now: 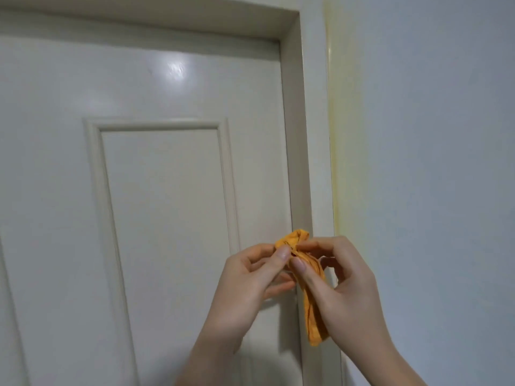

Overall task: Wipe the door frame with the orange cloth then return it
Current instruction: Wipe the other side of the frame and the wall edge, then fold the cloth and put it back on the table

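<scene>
Your right hand (344,285) and left hand (250,280) both pinch the bunched cloth (310,277) before the frame (298,151); wiping and return look undone.

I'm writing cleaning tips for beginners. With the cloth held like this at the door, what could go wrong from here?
1. The cloth is bunched into a narrow strip, pinched only by the fingertips of the left hand and right hand; it could slip and fall.
2. So bunched, it may wipe only a thin line of the frame.
3. The frame's top sits high above the hands; reaching it may be awkward.
</scene>
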